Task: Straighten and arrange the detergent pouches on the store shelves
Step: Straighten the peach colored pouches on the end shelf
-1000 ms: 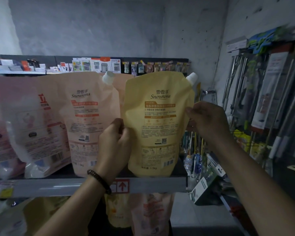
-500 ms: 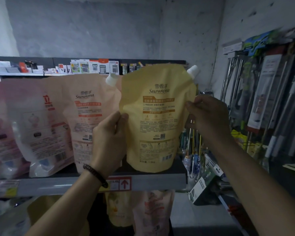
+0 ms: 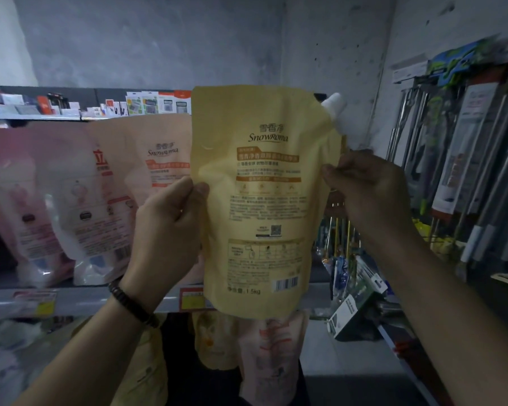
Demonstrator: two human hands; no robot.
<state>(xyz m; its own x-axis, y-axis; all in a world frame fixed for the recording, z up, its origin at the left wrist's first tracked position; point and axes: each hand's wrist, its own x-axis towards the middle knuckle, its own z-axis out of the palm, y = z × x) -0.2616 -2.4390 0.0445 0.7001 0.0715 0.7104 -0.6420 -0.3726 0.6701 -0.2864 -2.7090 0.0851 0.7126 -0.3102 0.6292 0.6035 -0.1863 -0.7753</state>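
**Yellow detergent pouch (image 3: 264,200).** Held upright in the air in front of the shelf rail (image 3: 79,300), printed back panel facing the person. Its bottom edge hangs below the rail and hides part of it, so the pouch is not standing on the shelf. The white spout cap (image 3: 333,105) sits at the upper right corner.

**Left hand (image 3: 165,230).** Grips the left edge of the pouch at mid-height. The thumb lies on the near face and the fingers are curled round behind it. A dark beaded bracelet (image 3: 132,303) is on the wrist.

**Right hand (image 3: 367,189).** Pinches the right edge of the pouch, below the spout, between curled fingertips and thumb.

**Shelf contents.** A peach Snowroma pouch (image 3: 159,153) stands just left of the held pouch, partly behind the left hand. Pink pouches (image 3: 27,200) lean further left. More pouches (image 3: 273,347) stand on the level below.

**Surroundings.** Long-handled tools (image 3: 481,171) hang on the right-hand rack. A green-and-white box (image 3: 352,312) lies tilted near the shelf's end.
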